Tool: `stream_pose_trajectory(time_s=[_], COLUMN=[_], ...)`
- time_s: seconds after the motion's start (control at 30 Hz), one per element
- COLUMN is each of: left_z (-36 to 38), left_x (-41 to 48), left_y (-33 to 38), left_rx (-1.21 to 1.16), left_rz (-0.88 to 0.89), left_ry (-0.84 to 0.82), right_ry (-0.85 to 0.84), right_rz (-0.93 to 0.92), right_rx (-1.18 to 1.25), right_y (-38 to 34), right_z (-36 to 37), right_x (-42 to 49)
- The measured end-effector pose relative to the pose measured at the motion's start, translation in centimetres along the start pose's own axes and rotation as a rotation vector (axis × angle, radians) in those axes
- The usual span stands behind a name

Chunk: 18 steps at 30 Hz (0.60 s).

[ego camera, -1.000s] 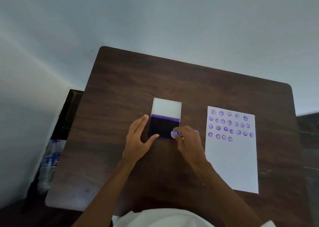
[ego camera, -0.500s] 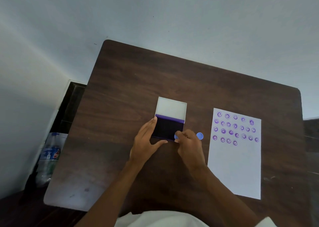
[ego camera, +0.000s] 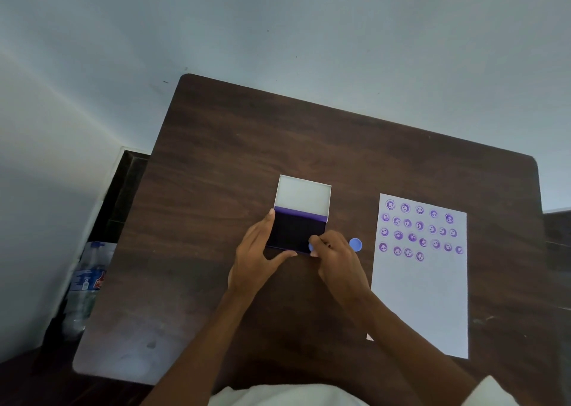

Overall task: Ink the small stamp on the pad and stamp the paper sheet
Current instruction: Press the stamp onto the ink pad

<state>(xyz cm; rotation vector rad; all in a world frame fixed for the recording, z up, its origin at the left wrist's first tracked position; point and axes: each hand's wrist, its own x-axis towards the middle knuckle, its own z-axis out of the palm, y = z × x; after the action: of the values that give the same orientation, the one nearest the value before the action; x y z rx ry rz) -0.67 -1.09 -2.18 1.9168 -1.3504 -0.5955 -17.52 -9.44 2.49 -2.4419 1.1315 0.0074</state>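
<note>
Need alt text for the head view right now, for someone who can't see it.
The right hand presses a small stamp onto the open ink pad, which the left hand steadies on a dark table. A paper sheet with purple stamp marks lies to the right.

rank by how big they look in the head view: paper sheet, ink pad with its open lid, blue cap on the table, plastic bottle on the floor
1. paper sheet
2. ink pad with its lid
3. plastic bottle, lower and partly hidden by the table, so unsure
4. blue cap
</note>
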Motion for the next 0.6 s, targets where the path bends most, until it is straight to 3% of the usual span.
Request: stream_pose_trajectory(time_s=[0.3,0.6], left_z=[-0.1,-0.1], left_x=[0.0,-0.1], left_y=[0.3,0.4], left_rx=[-0.001,-0.020], left_rz=[-0.013,-0.031], left_ry=[-0.007,-0.001], right_ry=[-0.119,0.022], right_rz=[0.184,0.048], right_rx=[0.118,0.023], right_y=[-0.2,-0.4], right_z=[-1.7,-0.3], right_x=[0.9,-0.4])
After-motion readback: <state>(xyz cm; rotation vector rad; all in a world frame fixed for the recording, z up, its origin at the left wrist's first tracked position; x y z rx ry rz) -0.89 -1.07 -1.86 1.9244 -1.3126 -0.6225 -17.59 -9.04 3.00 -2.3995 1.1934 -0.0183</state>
